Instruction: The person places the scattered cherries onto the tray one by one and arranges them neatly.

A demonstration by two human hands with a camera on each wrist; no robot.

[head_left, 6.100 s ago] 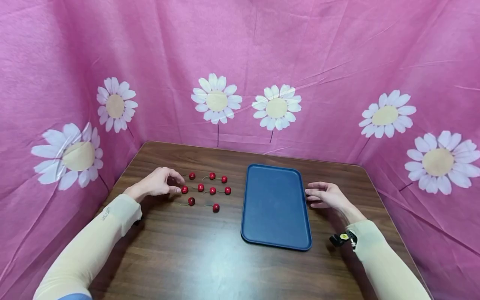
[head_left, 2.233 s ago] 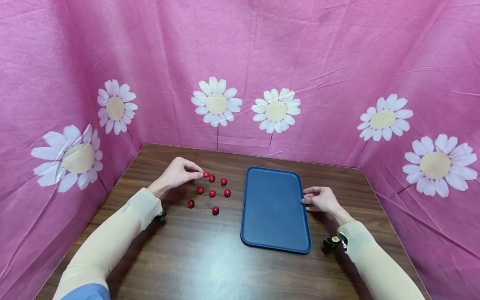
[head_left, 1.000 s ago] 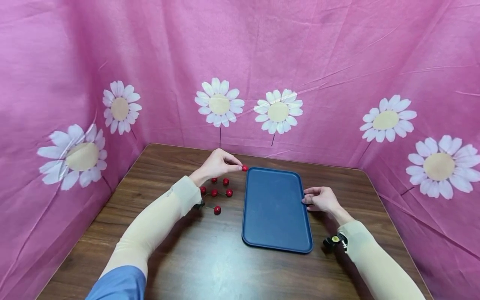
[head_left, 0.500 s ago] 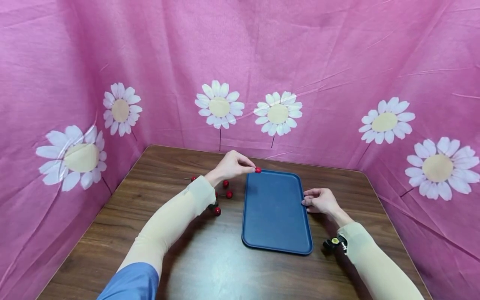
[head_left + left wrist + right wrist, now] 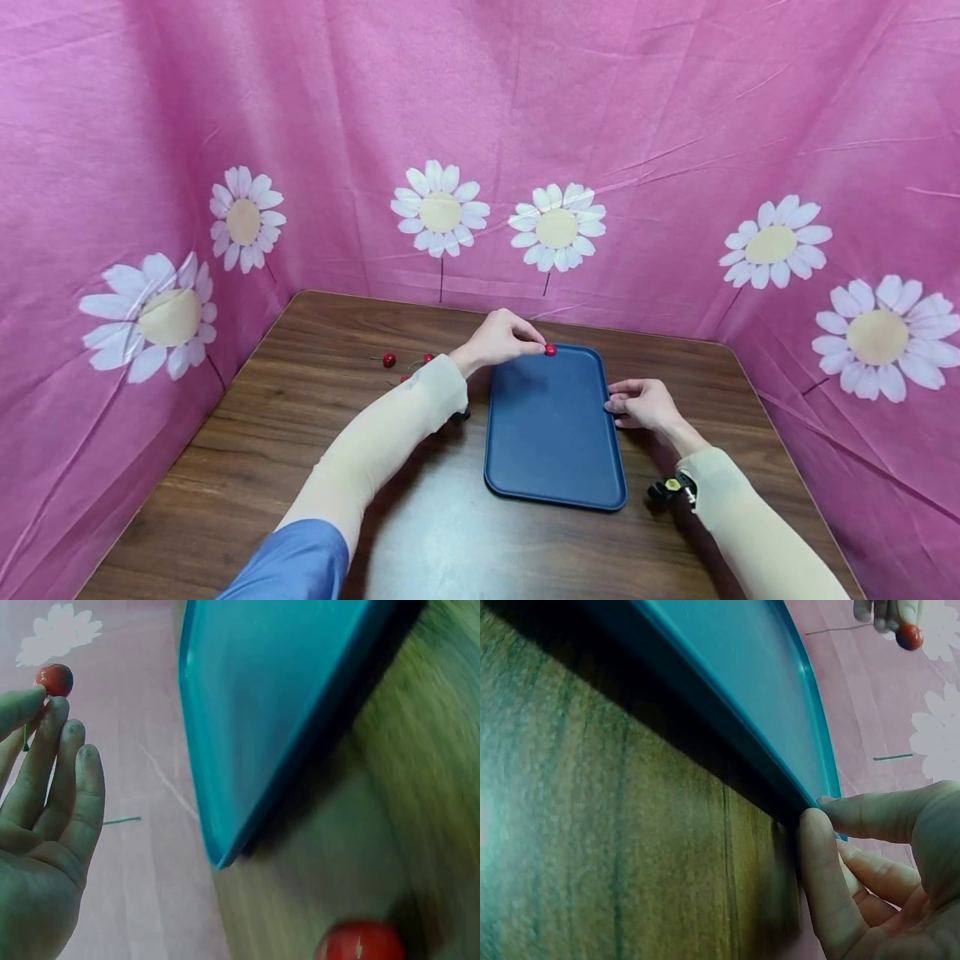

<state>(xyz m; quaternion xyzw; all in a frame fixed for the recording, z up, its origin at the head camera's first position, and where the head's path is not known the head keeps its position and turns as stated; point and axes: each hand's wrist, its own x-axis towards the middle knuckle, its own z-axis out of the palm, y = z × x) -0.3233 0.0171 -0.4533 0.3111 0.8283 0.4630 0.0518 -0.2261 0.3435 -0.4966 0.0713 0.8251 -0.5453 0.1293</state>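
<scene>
Left hand [image 5: 501, 340]: pinches one red cherry [image 5: 551, 350] at its fingertips, above the far end of the blue tray [image 5: 551, 433]. Right hand [image 5: 645, 402]: fingers curled against the tray's right rim. Loose cherries [image 5: 388, 360]: on the wooden table [image 5: 300, 467], left of the tray.

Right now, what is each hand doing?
Left hand: pinching a cherry above the tray.
Right hand: fingers against the tray's edge, steadying it.

Left hand [image 5: 501, 339] extended forward, fingertips in pinching grip; right hand [image 5: 641, 402] low, fingers curled.
</scene>
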